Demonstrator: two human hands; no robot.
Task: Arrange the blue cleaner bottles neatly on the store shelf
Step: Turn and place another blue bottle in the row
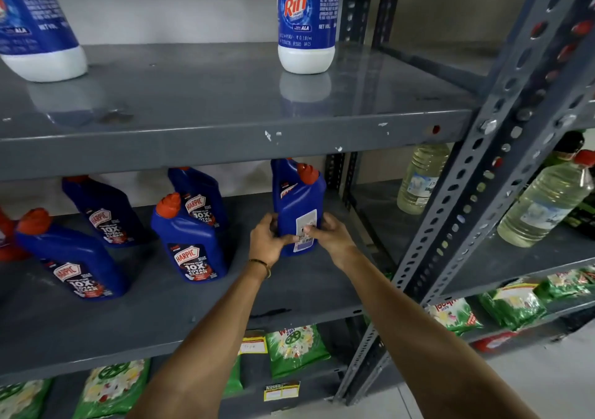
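While both hands clamp the bottle [297, 207], we're holding it upright on the middle shelf [180, 315], right end of the row, back label toward us. Left hand [269, 241] wraps the lower left side, right hand [331, 235] the lower right, thumbs on the white barcode sticker. Two-sided grip low on the body reads as a twist to bring the front face forward, our guess. Another blue bottle sits right behind it, mostly hidden.

Neighbours already face out: front bottle [193, 241] and rear bottle [201, 199] just left, two more further left [75, 260] [104, 212], all tilted by lens or stance, can't tell which. Labels read "HARPIC", "10X TOTAL CLEAN", red caps.

Upper shelf: white-based Rin bottle [306, 22], "Rin" and "ALA" legible; second one [38, 25] at left edge. Right bay has clear oil-like bottles [544, 202], label text unreadable. Green pouches [294, 349] below, brand partly cut off
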